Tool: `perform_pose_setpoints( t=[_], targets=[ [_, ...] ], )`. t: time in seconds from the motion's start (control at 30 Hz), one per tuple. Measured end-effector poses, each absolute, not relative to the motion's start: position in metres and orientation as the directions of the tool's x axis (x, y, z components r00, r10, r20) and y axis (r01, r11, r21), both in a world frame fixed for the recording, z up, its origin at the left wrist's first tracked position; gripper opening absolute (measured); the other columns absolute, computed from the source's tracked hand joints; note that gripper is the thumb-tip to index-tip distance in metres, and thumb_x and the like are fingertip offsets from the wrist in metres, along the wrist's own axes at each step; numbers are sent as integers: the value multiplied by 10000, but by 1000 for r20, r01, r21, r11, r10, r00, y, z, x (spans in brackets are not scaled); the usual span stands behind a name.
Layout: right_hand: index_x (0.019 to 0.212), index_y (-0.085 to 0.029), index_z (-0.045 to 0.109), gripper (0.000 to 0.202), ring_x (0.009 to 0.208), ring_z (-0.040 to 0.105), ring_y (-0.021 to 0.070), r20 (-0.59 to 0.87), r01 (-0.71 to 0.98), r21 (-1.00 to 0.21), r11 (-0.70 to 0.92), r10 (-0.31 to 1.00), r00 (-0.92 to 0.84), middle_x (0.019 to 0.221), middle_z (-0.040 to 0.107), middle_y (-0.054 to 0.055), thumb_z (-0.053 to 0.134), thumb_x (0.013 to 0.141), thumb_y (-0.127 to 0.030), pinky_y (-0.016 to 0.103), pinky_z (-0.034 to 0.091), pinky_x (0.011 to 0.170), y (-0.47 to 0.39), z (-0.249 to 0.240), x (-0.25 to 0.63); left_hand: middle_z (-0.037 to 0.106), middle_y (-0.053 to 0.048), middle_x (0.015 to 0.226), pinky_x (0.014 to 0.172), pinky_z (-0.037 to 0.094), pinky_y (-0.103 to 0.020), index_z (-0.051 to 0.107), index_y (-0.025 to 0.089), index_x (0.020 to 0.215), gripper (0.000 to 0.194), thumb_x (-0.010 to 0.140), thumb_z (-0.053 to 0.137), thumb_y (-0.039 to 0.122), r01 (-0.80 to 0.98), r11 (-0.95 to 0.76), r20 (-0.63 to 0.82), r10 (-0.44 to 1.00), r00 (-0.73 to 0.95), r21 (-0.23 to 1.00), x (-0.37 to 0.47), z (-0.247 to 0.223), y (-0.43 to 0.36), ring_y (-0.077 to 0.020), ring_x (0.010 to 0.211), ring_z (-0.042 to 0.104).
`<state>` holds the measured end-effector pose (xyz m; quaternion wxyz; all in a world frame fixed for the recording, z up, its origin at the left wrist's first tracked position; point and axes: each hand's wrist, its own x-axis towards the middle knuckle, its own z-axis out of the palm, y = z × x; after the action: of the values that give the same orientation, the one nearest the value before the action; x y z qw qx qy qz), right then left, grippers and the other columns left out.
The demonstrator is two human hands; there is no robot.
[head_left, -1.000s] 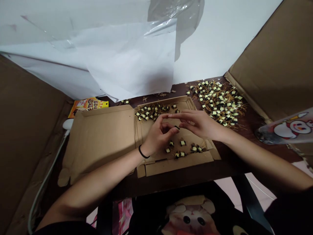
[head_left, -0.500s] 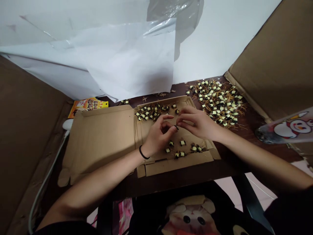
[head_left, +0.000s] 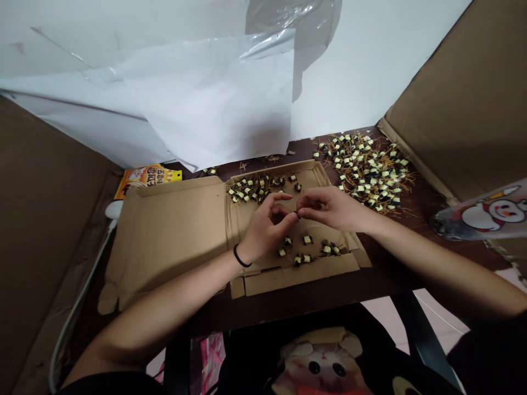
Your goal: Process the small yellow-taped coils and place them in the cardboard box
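Note:
My left hand point(head_left: 267, 225), a black band at its wrist, pinches a small dark transformer coil point(head_left: 297, 214) between thumb and fingers. The piece is mostly hidden by the fingertips. From the other side my right hand point(head_left: 329, 207) closes thumb and fingertips at the same coil; whether it grips the body or a fine wire is too small to see. Both hands are above an opened flat cardboard box point(head_left: 263, 284). Several similar coils with pale yellow tape point(head_left: 308, 240) lie in the box's near part, and a cluster of them point(head_left: 249, 189) sits at its far left.
A large heap of taped coils with thin copper-coloured wires point(head_left: 373, 170) covers the table's back right. The box lid point(head_left: 173, 236) lies flat on the left, near a snack packet point(head_left: 152, 178) and a white cable point(head_left: 84, 291). A printed plastic cup point(head_left: 481, 211) lies right. Cardboard panels point(head_left: 465, 104) flank the table.
My right hand has dropped slightly, its thumb and fingers drawing together at the coil. My left hand stays in place with its pinch.

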<state>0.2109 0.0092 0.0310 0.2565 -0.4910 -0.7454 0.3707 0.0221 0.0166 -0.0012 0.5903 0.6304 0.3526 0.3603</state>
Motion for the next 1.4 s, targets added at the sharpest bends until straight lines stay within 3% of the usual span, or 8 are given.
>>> perform_pose_setpoints(
  t=[0.23, 0.6, 0.9, 1.07, 1.23, 1.4],
  targets=[
    [682, -166, 591, 258, 581, 399, 94, 27, 520, -833, 189, 953, -302, 609, 487, -27, 593, 807, -391, 241, 281, 544, 9, 27, 210, 620, -5, 734, 626, 384, -247, 472, 159, 1110, 392, 818, 640, 360, -1, -86, 74, 854, 515, 996, 22, -4, 17, -113, 650, 535],
    [676, -158, 618, 227, 553, 391, 87, 49, 413, -894, 171, 956, -289, 587, 523, -31, 601, 793, -351, 245, 280, 542, 7, 21, 201, 580, -4, 757, 647, 404, -256, 435, 179, 1032, 218, 916, 493, 354, 14, -234, 197, 849, 490, 972, 22, -5, 15, -132, 725, 575],
    [675, -162, 603, 221, 549, 403, 90, 170, 506, -835, 217, 976, -139, 593, 542, -22, 593, 814, -333, 243, 284, 533, 4, 16, 197, 606, -24, 828, 708, 430, -266, 459, 172, 1078, 369, 858, 580, 443, -110, -71, 115, 877, 467, 991, 24, -5, 15, -139, 789, 597],
    [694, -167, 595, 194, 551, 413, 92, 172, 483, -844, 233, 971, -167, 591, 525, -30, 594, 812, -320, 236, 288, 524, 3, 14, 196, 614, 4, 726, 645, 412, -252, 458, 180, 1058, 401, 806, 653, 425, -112, -40, 85, 896, 436, 993, 24, -4, 17, -131, 710, 601],
    [693, -167, 587, 174, 571, 440, 96, 162, 456, -853, 253, 960, -230, 618, 553, -23, 573, 827, -276, 235, 301, 537, 3, 15, 197, 623, 24, 675, 591, 397, -226, 439, 188, 997, 445, 740, 722, 416, -149, 66, 19, 861, 508, 987, 22, -1, 21, -113, 643, 610],
    [682, -169, 575, 158, 593, 431, 98, 266, 510, -787, 347, 937, -227, 640, 508, -25, 586, 832, -219, 238, 294, 551, 2, 17, 199, 663, 13, 683, 615, 418, -215, 436, 186, 983, 488, 690, 769, 390, -154, 173, -59, 826, 560, 973, 20, 2, 23, -106, 635, 634]
  ],
)
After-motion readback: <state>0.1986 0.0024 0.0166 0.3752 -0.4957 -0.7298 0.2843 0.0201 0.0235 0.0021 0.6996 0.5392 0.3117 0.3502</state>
